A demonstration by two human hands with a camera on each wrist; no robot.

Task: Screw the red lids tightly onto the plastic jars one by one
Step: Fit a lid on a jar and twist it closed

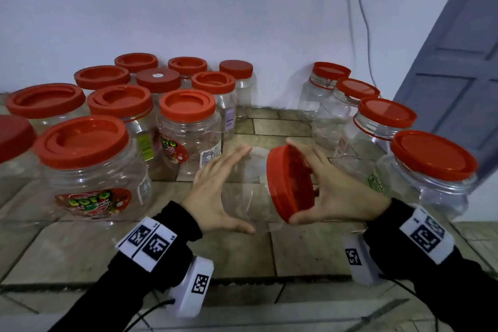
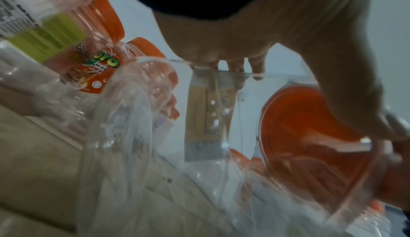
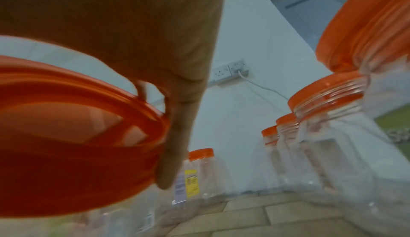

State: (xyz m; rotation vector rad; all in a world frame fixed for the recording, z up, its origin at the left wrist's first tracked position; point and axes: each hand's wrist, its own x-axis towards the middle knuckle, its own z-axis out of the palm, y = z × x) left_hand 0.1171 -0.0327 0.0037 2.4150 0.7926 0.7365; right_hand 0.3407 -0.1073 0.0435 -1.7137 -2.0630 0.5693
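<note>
From the head view, I am holding a clear jar [image 1: 250, 191] on its side, above the tiled counter [image 1: 269, 253]. My left hand [image 1: 215, 191] is wrapping its body, thumb under and fingers over. My right hand [image 1: 331, 194] is gripping the red lid [image 1: 285, 183] by its rim, right at the jar's mouth. I think the jar is light, thin and slippery, so a hard squeeze could bend it. The lid looks stiffer, and its rim is the best place to grip. Capped jars [image 1: 89, 164] are standing on my left and more jars [image 1: 431, 167] close on my right. The bare gap between them is narrow, so I am keeping my elbows in.

From the left wrist view, my fingers [image 2: 235, 65] are curling over the jar wall [image 2: 210, 111]. The lid [image 2: 315, 135] is showing through the clear plastic.

From the right wrist view, my fingers [image 3: 177, 135] are pressing the lid [image 3: 73, 153] at its edge. Jars [image 3: 328, 104] are crowding beside it, just short of a wall [image 3: 244, 30].
</note>
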